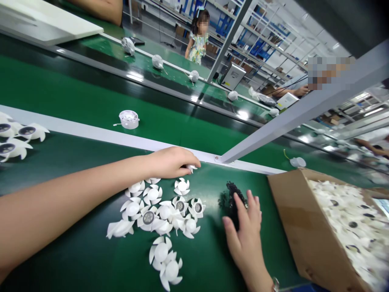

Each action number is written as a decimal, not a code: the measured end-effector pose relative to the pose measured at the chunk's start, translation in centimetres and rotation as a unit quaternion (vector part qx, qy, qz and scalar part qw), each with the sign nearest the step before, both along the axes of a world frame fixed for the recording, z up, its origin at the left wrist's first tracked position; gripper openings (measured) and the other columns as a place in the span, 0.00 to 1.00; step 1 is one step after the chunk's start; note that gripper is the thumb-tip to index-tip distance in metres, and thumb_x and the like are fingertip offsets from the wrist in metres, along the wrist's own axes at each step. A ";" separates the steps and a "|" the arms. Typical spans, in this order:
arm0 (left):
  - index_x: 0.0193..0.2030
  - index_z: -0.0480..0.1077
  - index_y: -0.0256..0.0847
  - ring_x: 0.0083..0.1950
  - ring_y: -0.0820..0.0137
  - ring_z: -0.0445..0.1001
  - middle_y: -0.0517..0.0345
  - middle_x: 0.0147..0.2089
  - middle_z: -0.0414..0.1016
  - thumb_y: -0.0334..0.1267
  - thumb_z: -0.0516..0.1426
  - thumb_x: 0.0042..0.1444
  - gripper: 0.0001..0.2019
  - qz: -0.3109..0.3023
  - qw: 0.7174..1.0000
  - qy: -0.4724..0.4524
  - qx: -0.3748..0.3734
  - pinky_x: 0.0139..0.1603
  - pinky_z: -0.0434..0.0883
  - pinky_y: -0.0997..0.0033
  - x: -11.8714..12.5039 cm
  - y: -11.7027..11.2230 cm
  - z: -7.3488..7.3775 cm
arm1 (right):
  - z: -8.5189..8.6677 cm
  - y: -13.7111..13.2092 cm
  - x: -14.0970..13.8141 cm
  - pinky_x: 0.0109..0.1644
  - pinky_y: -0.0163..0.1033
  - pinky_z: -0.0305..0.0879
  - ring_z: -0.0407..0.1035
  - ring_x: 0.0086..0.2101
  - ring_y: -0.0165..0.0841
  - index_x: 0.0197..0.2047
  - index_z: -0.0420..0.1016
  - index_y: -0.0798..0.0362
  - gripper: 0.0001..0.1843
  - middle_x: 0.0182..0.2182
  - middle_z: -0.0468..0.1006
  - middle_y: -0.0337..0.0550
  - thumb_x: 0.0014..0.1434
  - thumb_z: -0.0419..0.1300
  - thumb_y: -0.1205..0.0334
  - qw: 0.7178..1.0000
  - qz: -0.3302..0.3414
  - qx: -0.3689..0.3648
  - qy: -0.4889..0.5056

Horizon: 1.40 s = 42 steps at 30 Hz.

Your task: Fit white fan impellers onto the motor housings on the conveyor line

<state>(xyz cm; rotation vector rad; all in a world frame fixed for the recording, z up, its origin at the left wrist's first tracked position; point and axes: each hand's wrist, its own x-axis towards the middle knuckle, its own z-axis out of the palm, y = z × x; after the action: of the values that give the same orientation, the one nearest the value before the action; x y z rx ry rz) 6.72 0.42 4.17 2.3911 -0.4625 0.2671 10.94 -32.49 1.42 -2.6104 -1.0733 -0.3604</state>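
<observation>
My left hand (173,162) reaches across the green bench with its fingers curled round a small white fan wheel (192,167); only a bit of blade shows past the fingertips. Below it lies a loose spread of white fan wheels (165,211), some showing a grey hub underside. My right hand (247,233) has its thumb and fingers apart, at a pile of tiny black parts (234,194). Part of that pile is hidden behind the fingers, and whether they touch it I cannot tell.
A cardboard box (291,219) full of white fan wheels stands at right. Beyond the white rail runs a green belt with a white round housing (129,119). A slanted grey post (273,117) rises from the rail. More fan wheels (22,136) lie far left; people are behind.
</observation>
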 end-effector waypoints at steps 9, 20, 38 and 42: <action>0.51 0.77 0.42 0.58 0.62 0.74 0.51 0.56 0.77 0.26 0.60 0.53 0.18 -0.064 0.997 0.032 -0.008 0.60 0.70 0.63 -0.7 0.3 1.2 | 1.7 0.5 3.3 0.43 0.42 0.65 0.68 0.38 0.36 0.39 0.78 0.53 0.09 0.36 0.75 0.45 0.66 0.57 0.61 0.995 0.093 0.028 -0.006; 0.52 0.77 0.44 0.59 0.61 0.73 0.50 0.60 0.73 0.37 0.67 0.49 0.21 -0.057 0.992 0.107 -0.042 0.59 0.70 0.65 -1.0 1.6 2.1 | 3.3 3.1 4.0 0.43 0.45 0.55 0.65 0.38 0.40 0.32 0.72 0.54 0.12 0.34 0.73 0.46 0.65 0.51 0.69 0.955 0.159 -0.190 -0.163; 0.48 0.75 0.41 0.43 0.70 0.77 0.62 0.41 0.79 0.33 0.70 0.42 0.23 -0.026 0.975 0.151 -0.163 0.42 0.70 0.75 -0.2 2.0 0.2 | 5.6 15.8 5.5 0.34 0.33 0.58 0.64 0.30 0.29 0.32 0.68 0.53 0.06 0.28 0.70 0.36 0.61 0.54 0.69 0.905 0.359 -0.044 0.224; 0.45 0.75 0.40 0.42 0.70 0.76 0.62 0.40 0.79 0.34 0.70 0.42 0.21 -0.024 0.975 0.158 -0.154 0.40 0.68 0.76 0.0 2.1 0.5 | 4.2 15.8 5.6 0.36 0.35 0.61 0.66 0.32 0.32 0.34 0.70 0.55 0.04 0.30 0.72 0.40 0.61 0.55 0.70 0.918 0.367 -0.046 0.144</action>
<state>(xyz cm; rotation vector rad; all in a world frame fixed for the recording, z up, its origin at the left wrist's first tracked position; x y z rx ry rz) 6.70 2.52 4.68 2.0658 -0.3034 -0.0627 16.51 -16.70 5.64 -2.0205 -1.8517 0.2450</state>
